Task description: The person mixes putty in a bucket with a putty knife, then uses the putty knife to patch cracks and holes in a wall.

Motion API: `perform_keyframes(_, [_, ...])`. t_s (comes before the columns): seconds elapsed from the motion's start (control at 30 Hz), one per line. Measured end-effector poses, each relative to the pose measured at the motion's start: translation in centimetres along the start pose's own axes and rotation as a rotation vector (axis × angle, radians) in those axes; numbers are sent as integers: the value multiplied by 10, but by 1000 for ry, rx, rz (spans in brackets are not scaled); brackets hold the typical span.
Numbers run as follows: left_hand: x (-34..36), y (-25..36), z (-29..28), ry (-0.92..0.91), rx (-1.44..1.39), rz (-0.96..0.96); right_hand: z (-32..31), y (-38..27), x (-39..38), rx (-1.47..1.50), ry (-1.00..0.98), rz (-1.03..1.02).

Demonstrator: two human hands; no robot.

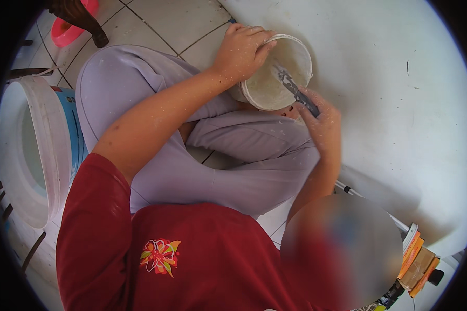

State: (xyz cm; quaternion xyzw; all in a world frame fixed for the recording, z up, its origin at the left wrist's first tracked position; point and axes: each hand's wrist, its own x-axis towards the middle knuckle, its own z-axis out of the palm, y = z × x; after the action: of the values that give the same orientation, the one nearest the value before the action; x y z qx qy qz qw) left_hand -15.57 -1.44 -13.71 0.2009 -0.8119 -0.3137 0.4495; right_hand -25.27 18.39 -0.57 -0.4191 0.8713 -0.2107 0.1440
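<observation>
A small white bucket (307, 52) stands tilted toward me between my bent legs and the wall, with pale, milky stuff coating its inside. My left hand (244, 52) grips its rim on the left, thumb over the edge and fingers along the outside. In my right hand (321, 118) is a paintbrush (301, 97) with a dark grey handle smeared with white. Its head points down into the bucket, and the tip is hard to make out against the pale contents. White specks dot both hands and my left forearm.
A large white bucket (49, 150) with a blue label stands by my left knee. A pink bowl (70, 32) and a carved wooden furniture leg (80, 20) are at the far left on the tiled floor (150, 23). Along the right runs a white wall (399, 93); stacked boxes (417, 264) sit lower right.
</observation>
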Motion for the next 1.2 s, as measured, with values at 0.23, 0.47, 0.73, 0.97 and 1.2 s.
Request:
perform_keyframes(0.23, [1,1,-5,-49,-23,-25,12,11,84,-537,-377,-398])
perform_keyframes(0.47, [0,3,1,-14,-20,11,66,38,94,-542,-383,-562])
perform_keyframes(0.73, [3,2,0,-40,-44,-12,63,37,101,-499,-351,-498])
perform_keyframes(0.97, [4,-4,6,-27,-20,-7,62,43,106,-420,-331,-532])
perform_keyframes(1.2, [8,5,-6,-94,-36,-81,50,31,101,-422,-326,-432])
